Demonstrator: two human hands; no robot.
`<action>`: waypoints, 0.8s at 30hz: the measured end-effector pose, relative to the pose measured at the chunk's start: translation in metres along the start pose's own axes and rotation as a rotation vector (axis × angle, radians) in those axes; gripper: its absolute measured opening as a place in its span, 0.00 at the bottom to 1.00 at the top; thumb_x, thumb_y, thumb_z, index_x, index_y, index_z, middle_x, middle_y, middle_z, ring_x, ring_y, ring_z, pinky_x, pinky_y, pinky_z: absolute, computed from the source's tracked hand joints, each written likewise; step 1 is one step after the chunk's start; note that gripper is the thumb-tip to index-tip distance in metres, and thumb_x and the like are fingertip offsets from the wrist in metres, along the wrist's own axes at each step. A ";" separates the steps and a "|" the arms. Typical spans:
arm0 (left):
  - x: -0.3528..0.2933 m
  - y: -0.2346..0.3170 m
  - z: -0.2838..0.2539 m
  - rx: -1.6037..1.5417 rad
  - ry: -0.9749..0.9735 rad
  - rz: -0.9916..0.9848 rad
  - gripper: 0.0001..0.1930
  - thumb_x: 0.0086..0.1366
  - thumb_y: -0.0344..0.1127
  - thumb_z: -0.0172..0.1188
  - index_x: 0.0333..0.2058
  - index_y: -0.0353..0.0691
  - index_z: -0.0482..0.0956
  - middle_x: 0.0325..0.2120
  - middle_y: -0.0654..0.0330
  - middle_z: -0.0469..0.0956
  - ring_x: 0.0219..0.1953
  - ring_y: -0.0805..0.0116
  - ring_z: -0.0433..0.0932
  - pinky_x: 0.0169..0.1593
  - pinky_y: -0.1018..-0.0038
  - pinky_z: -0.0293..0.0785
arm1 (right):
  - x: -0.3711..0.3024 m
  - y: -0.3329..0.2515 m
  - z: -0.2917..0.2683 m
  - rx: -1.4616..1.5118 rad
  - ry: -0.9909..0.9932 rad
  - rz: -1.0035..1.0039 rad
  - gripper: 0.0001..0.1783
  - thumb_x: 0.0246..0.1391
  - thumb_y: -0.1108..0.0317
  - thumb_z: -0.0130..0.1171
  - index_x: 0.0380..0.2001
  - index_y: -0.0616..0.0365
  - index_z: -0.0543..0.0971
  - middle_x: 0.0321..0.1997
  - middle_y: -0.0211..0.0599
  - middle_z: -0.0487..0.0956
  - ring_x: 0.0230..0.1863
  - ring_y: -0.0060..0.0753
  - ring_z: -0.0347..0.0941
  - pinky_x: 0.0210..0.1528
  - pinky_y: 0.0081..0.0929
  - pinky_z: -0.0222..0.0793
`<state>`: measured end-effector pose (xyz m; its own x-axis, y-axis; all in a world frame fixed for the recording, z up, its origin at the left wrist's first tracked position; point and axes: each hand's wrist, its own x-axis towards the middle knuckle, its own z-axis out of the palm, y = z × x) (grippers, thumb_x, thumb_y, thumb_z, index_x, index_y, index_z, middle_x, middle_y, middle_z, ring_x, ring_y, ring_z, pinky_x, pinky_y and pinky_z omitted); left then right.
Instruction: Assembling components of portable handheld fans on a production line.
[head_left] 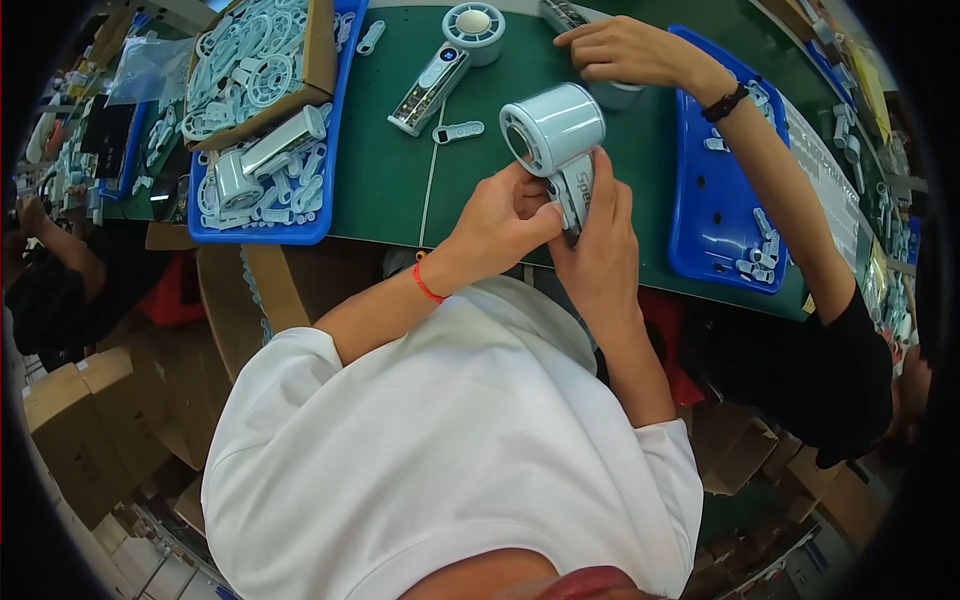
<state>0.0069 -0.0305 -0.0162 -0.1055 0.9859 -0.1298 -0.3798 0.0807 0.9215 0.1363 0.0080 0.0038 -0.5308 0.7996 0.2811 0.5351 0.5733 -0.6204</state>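
In front of me, both hands hold a pale blue handheld fan [568,122] with its round head up and its handle pointing down toward me. My left hand [505,222] closes on the handle from the left, the thumb pressed on it. Fingers of my right hand [603,240] wrap the handle's right side. Beyond them, a second handheld fan [432,88] lies on the green table, its handle uncovered and inner parts showing. A loose pale blue handle cover [459,131] rests beside it, and another small cover piece [371,38] lies farther left.
At the left, a blue tray [262,236] bears a cardboard box [319,60] and many pale blue parts. Another blue tray [705,225] with a few pieces stands at the right. A co-worker's arm [765,160] reaches across it, the hand near another fan [615,95].
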 end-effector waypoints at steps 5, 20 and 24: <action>-0.006 -0.004 0.001 0.041 0.145 0.045 0.19 0.52 0.23 0.45 0.45 0.28 0.67 0.35 0.55 0.75 0.38 0.73 0.74 0.42 0.75 0.72 | -0.002 0.000 0.015 -0.035 0.047 -0.081 0.41 0.40 0.75 0.61 0.59 0.62 0.55 0.41 0.51 0.67 0.37 0.55 0.70 0.35 0.39 0.69; -0.022 0.033 -0.011 1.497 0.016 0.799 0.23 0.43 0.32 0.66 0.42 0.42 0.75 0.43 0.58 0.72 0.46 0.57 0.67 0.49 0.63 0.63 | 0.008 0.028 -0.018 -0.150 -0.185 -0.303 0.32 0.33 0.76 0.63 0.49 0.57 0.71 0.43 0.43 0.73 0.40 0.44 0.71 0.41 0.28 0.67; -0.008 0.017 -0.021 1.252 0.256 0.868 0.34 0.44 0.37 0.67 0.52 0.43 0.65 0.51 0.54 0.60 0.56 0.56 0.56 0.55 0.59 0.56 | 0.000 0.033 -0.024 0.303 -0.312 0.089 0.29 0.42 0.68 0.62 0.51 0.59 0.69 0.46 0.40 0.72 0.45 0.33 0.70 0.45 0.25 0.64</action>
<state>-0.0177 -0.0398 -0.0073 -0.0784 0.7529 0.6534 0.8532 -0.2884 0.4346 0.1704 0.0315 0.0009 -0.6893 0.7243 0.0116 0.3955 0.3897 -0.8317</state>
